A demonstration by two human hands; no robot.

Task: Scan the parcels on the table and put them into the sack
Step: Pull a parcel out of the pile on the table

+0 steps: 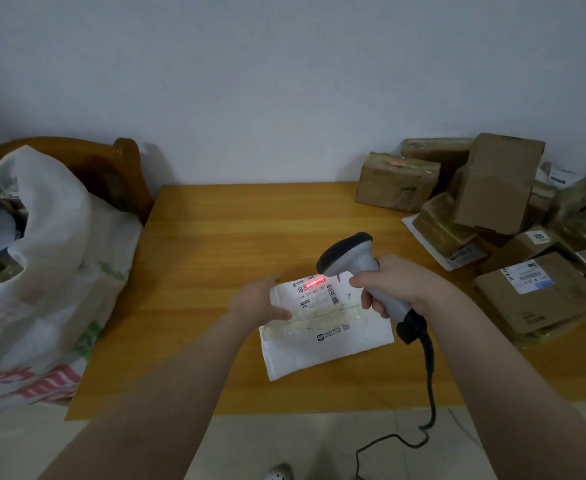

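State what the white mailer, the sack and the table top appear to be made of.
The white mailer: probably soft plastic film, matte, creased, sealed with glossy clear tape.
The sack: likely woven plastic, translucent white, slumping in folds, printed red and green.
The table top: wood or wood-look laminate, smooth, with straight yellow-brown grain; which one cannot be told.

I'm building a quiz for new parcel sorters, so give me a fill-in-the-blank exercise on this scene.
1. The right hand grips a grey ____ with a cable.
2. The left hand holds a white envelope, whose label is lit by a ____ light.
3. The sack stands to the ____ of the table.
4. The cardboard boxes are piled on the table's ____ side.

Missing words: scanner; red; left; right.
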